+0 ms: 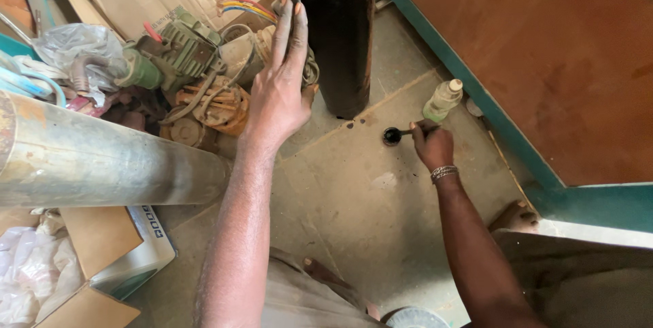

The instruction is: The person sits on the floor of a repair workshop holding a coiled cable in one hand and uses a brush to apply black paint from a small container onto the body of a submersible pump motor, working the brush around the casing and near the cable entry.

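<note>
On the tiled concrete floor [360, 192], at the 9 o'clock side of the right hand [432, 145], one small round black cap of dark liquid [391, 136] is sitting. The right hand is gripping one thin brush-like stick [407, 131], fingers closed around it; its long axis is running from 3 to 9 o'clock, tip touching the cap. One small pale green plastic bottle with a cream cap [443, 100] is standing just beside this hand, at 12 o'clock. The left hand [279, 93], well apart at 9 o'clock, is lying flat with fingers extended against one upright black cylindrical pipe [340, 35], gripping nothing. One large grey metal cylinder [102, 161] is lying horizontally at far left. The right hand is nearer the cap.
</note>
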Action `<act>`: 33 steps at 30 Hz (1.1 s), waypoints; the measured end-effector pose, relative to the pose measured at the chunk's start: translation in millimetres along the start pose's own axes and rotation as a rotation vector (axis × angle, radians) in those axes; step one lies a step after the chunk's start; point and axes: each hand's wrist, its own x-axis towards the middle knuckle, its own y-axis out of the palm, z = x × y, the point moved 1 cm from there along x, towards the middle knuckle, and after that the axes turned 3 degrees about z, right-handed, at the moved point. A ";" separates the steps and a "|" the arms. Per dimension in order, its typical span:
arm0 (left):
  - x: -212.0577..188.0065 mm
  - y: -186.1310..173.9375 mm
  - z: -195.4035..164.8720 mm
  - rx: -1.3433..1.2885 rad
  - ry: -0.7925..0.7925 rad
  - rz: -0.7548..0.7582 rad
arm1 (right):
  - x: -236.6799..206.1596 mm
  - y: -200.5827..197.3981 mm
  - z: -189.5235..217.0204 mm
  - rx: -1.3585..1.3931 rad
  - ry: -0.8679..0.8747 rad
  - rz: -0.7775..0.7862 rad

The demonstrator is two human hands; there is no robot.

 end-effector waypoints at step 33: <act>10.9 -8.3 -12.4 -0.039 -0.071 0.063 | 103.5 -119.8 164.9 1.559 -0.426 -0.100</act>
